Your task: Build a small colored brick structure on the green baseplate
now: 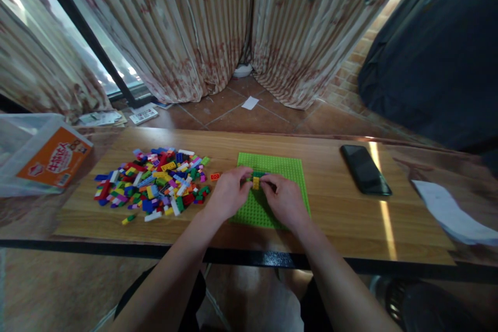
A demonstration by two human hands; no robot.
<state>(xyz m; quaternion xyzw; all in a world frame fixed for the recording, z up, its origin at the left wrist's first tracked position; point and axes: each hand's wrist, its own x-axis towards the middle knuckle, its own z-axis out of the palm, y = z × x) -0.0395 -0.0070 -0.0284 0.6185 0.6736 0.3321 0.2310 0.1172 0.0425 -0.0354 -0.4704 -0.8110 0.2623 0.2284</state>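
A small yellow toy brick (256,183) is between my two hands, over the bright green studded baseplate (272,162). My left hand (230,193) is closed, thumb and fingertips pinching at the brick's left side. From the right, my right hand (285,200) is also closed, with its fingertips at the brick's other side. Just behind the yellow brick, a dark green brick (260,174) shows in part, its ends covered by my fingers. Whether the yellow brick is attached to it cannot be made out.
Left of the baseplate lies a large pile of mixed coloured bricks (155,179), with a stray orange-red brick (215,176) nearby. A clear plastic tub (39,124) with an orange label stands far left. Rightward are a black phone (364,169) and white paper (451,210).
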